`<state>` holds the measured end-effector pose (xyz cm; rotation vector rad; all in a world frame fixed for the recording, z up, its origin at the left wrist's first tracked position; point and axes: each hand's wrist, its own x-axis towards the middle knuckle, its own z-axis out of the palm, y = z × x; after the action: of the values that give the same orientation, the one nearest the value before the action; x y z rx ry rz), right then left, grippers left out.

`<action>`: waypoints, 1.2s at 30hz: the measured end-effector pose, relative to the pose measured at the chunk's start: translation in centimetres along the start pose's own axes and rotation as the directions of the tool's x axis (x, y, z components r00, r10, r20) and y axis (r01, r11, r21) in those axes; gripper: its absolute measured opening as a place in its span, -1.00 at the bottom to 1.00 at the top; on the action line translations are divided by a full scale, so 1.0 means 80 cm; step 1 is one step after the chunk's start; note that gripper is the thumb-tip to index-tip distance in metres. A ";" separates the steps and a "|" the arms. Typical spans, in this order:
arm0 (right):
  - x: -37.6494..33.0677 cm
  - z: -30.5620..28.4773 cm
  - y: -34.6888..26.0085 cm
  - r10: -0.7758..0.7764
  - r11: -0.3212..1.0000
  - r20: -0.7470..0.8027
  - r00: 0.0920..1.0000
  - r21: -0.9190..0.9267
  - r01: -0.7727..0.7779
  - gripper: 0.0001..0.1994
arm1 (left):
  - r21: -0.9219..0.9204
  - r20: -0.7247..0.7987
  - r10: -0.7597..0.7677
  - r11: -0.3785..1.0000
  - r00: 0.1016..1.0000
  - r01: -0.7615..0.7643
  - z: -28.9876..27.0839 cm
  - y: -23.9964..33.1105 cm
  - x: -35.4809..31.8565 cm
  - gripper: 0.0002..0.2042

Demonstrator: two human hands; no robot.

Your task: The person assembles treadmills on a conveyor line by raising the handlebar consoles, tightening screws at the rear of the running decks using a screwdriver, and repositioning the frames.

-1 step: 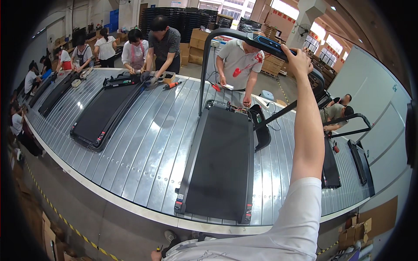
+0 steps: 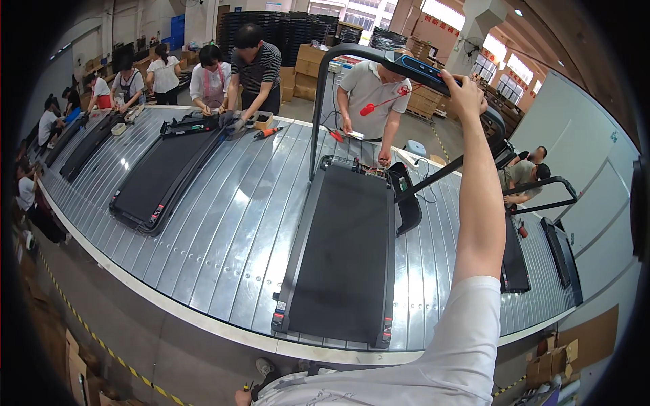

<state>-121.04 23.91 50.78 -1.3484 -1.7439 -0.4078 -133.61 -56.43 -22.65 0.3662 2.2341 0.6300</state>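
Fingers of the right hand [image 2: 464, 84] are closing around the treadmill console bar [image 2: 413, 68], which is running leftward from them; no left hand is showing.

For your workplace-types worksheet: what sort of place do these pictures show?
Probably a factory assembly line: treadmills lie along a wide metal conveyor, workers stand beside it, and the person's right hand grips a handlebar console.
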 end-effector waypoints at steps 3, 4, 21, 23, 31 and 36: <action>0.029 0.028 0.038 -0.161 0.981 -0.049 0.986 0.101 0.165 -0.53 | 0.025 -0.015 0.003 1.000 1.000 -0.003 -0.008 -0.034 0.049 -0.38; 0.030 0.031 0.038 -0.239 0.958 -0.078 0.968 0.147 0.248 -0.63 | 0.055 -0.012 -0.031 0.998 0.999 0.031 -0.018 -0.037 0.052 -0.40; 0.004 -0.026 -0.024 -0.107 0.988 0.066 0.992 0.122 0.098 -0.57 | 0.124 -0.074 -0.255 0.957 0.964 0.263 -0.119 -0.076 0.020 -0.43; 0.002 -0.027 -0.034 -0.105 0.991 0.035 0.994 0.090 0.102 -0.57 | 0.107 -0.071 -0.256 0.959 0.964 0.262 -0.130 -0.084 0.014 -0.42; -0.067 -0.094 -0.152 -0.119 0.993 0.030 0.992 -0.012 0.119 -0.57 | 0.237 -0.267 -0.312 0.896 0.912 0.376 -0.260 -0.113 -0.053 -0.72; -0.078 -0.127 -0.189 -0.113 0.991 0.030 0.993 0.070 0.110 -0.54 | 0.131 -0.178 -0.378 0.906 0.909 0.403 -0.336 -0.172 -0.044 -0.70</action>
<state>-130.05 7.50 55.31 -1.2197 -1.8504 -0.3860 -152.23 -78.18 -12.44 -0.0584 2.4160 0.2643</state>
